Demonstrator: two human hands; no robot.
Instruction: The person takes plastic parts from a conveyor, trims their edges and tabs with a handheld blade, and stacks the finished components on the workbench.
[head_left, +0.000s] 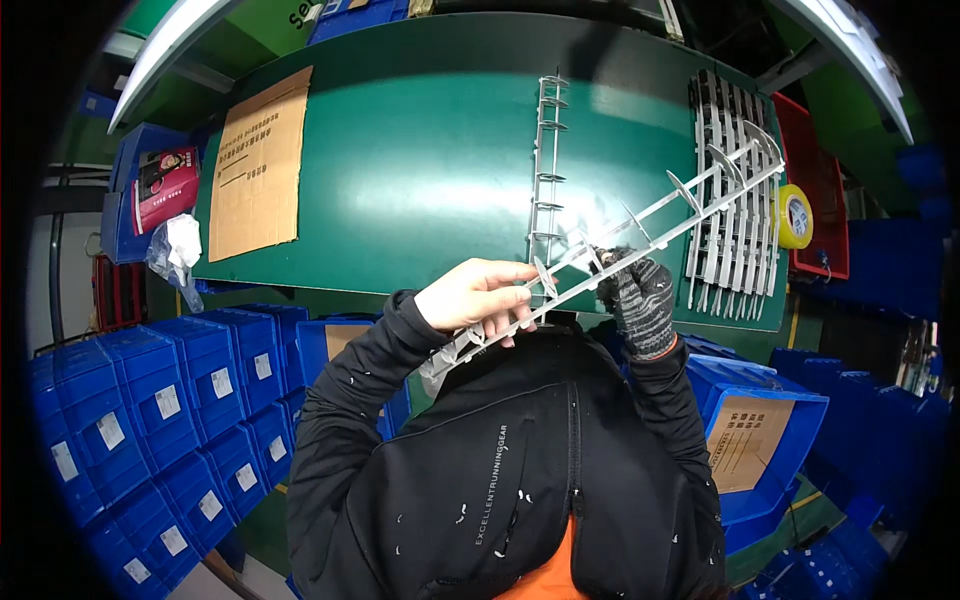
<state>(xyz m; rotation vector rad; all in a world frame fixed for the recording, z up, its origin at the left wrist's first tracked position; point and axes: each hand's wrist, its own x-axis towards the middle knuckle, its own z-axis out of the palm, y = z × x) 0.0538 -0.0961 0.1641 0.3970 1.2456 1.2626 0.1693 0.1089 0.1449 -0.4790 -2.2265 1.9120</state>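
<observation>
Above the near edge of the green table (420, 150), the bare left hand (478, 297) and gloved right hand (640, 295) each clamped the long grey plastic moulding strip (640, 225); supporting both ends seemed wise.

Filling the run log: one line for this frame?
left hand: bare, holds plastic strip | right hand: gloved, grips strip midway | table: second strip, stacked strips

Left hand (478, 298): bare, palm down, fingers curled closed in a grip, thumb side toward the body. Right hand (638, 292): in a grey knitted glove, raised upright, fingertips pinched together. Both forearms in black sleeves, bent inward, hands near chest.
</observation>
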